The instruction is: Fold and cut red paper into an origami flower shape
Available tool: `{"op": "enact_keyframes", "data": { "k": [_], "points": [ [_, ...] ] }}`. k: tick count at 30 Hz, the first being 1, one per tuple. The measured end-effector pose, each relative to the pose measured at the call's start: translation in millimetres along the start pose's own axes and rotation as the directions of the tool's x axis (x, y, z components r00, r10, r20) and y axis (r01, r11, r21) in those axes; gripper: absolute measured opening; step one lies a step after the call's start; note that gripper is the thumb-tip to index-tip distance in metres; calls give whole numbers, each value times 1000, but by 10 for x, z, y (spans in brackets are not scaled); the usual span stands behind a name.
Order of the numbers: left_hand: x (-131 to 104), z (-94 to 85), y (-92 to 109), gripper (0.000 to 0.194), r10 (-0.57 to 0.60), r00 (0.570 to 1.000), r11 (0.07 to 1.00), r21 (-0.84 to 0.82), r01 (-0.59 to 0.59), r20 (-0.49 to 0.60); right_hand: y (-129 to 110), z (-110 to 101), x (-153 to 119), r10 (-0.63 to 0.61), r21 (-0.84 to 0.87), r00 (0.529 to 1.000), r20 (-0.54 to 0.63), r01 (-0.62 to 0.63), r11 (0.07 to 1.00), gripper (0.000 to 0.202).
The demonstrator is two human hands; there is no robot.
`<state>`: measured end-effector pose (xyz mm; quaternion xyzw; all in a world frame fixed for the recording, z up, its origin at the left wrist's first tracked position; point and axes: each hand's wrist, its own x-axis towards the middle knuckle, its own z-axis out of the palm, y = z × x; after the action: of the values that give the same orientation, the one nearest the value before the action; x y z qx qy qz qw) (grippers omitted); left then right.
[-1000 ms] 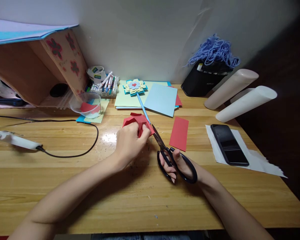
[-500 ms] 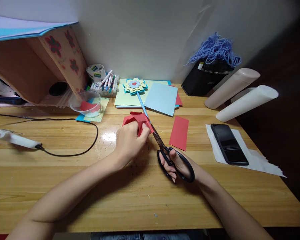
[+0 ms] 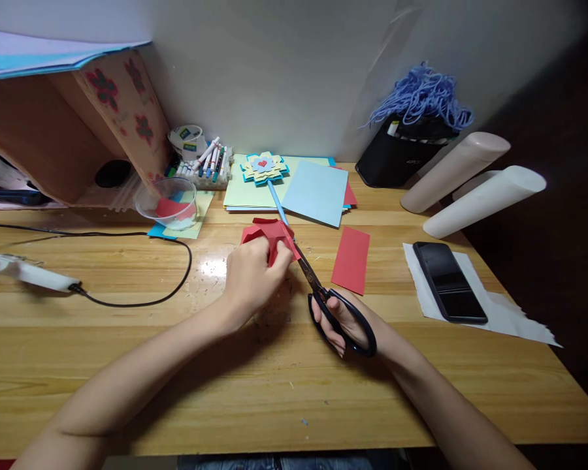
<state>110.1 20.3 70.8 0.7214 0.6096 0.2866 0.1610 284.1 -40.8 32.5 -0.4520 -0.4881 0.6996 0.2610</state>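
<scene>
My left hand is closed on a folded piece of red paper, pinching it between thumb and fingers. In my right hand is a pair of black-handled scissors, with thumb and fingers through the loops. The blades reach up to the right edge of the red paper, and their tips are hidden behind it. Just right of the scissors a flat red paper rectangle lies on the table. Beyond my left hand lies a layered paper flower with a blue stem.
Behind are stacked coloured sheets, markers and a clear bowl. A cardboard box stands left, above a corded white tool. At right are a black pen holder, white tubes and a phone.
The scissor handles have drawn closer together in my right hand as the blades close at the red paper. My left hand keeps its hold, almost in the same place.
</scene>
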Motion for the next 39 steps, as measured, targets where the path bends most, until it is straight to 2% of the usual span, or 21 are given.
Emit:
{"op": "enact_keyframes", "data": {
  "k": [8,15,24,29,34,39],
  "points": [
    [-7,-12,13,31,16,998,996,-93,-11,59,48,5,-2,-70,33,994,83,67,997,74],
    [-14,-10,24,32,10,998,995,-99,-5,56,142,24,50,-57,25,998,10,56,998,73],
    [-7,4,9,32,-11,997,995,-95,18,71,68,63,51,-41,-26,996,-74,39,999,69],
    [1,8,8,32,-9,998,996,-90,15,70,116,56,61,-30,-10,996,-82,29,1000,64],
    [11,18,-10,32,7,998,996,-85,-2,58,134,36,104,-129,-14,990,-48,128,992,68],
    [48,7,-50,30,12,998,995,-99,-5,66,-13,-29,170,-148,-56,989,16,148,987,72]
  ]
}}
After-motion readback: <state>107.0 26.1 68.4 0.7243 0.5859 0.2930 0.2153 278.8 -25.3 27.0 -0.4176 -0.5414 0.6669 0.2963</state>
